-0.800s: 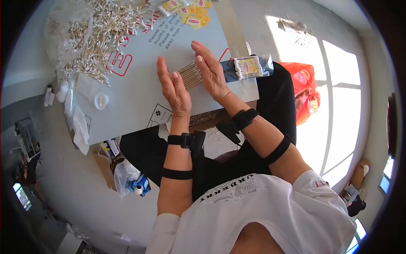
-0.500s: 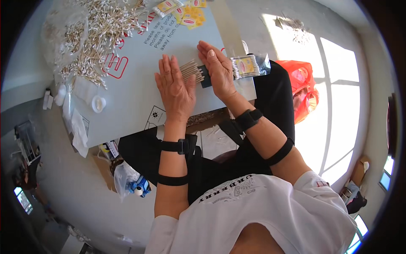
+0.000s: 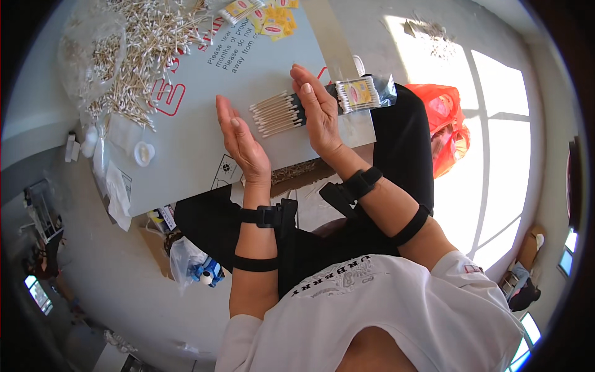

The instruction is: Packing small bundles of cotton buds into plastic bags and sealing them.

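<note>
A row of cotton swabs (image 3: 275, 115) lies side by side on the grey board tabletop (image 3: 198, 149), between my two hands. My left hand (image 3: 243, 141) stands on edge to the left of the row, palm facing it, fingers stretched and nothing in them. On the other side my right hand (image 3: 317, 111) is held likewise, palm toward the swabs, above a dark strip (image 3: 300, 106) that touches the row's right end. Just right of that hand sits a clear pack of swabs (image 3: 358, 94) with a yellow label, at the table edge.
A big heap of loose swabs (image 3: 149, 49), partly under clear plastic, covers the far left. Yellow cards (image 3: 276, 22) lie at the far edge beside another swab bundle (image 3: 238, 9). A small white cup (image 3: 144, 154) stands at left. A red bag (image 3: 437, 127) is beyond my leg.
My left hand has lifted off the swabs and turned on edge, moving left, so the whole row now shows. My right hand has shifted slightly.
</note>
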`<state>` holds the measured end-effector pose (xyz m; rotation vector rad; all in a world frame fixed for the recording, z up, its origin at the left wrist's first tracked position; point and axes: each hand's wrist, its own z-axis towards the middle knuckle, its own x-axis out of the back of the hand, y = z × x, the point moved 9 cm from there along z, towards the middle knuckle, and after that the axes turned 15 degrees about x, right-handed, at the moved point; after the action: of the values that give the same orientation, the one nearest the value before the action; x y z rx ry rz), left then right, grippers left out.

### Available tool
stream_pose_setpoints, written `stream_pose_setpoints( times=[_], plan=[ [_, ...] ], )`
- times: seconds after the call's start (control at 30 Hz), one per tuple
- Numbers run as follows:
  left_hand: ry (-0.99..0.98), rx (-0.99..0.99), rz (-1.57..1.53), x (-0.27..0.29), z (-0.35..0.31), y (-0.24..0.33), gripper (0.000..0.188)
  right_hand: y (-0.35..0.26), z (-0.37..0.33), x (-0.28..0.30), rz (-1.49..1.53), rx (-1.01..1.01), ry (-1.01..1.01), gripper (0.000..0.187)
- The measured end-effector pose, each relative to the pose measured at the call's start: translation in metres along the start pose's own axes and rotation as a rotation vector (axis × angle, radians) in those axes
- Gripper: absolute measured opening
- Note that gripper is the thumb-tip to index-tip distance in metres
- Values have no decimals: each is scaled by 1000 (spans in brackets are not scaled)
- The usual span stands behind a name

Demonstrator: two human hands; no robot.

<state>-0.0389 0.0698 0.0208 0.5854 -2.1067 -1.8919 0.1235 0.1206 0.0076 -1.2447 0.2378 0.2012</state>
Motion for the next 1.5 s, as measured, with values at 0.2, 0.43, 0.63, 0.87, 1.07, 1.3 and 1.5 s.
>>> stream_pose_setpoints(
  times=[0.2, 0.43, 0.63, 0.87, 1.07, 1.3, 1.5],
  plan=[
    [-47, 27, -90, -21, 1, -4, 66, 7, -1, -9, -46, 26, -40, 40],
    [-19, -49, 183, -10, -4, 5, 64, 3, 1, 3, -8, -20, 1, 40],
    [-201, -322, 1362, -46, -25, -5, 67, -2, 6, 19, -25, -69, -62, 36],
    [-217, -303, 1382, -45, -24, -7, 76, -13, 12, 13, -6, -18, -181, 41],
    [-241, -253, 1313, -42, -29, 6, 93, -41, 1, -25, -982, 449, -879, 66],
    [-263, -260, 1387, -40, -30, -7, 92, -28, -21, -35, -1123, 582, -1021, 59],
    [-283, -267, 1428, -43, -30, -6, 90, -25, -27, -34, -1193, 617, -1045, 57]
  ],
)
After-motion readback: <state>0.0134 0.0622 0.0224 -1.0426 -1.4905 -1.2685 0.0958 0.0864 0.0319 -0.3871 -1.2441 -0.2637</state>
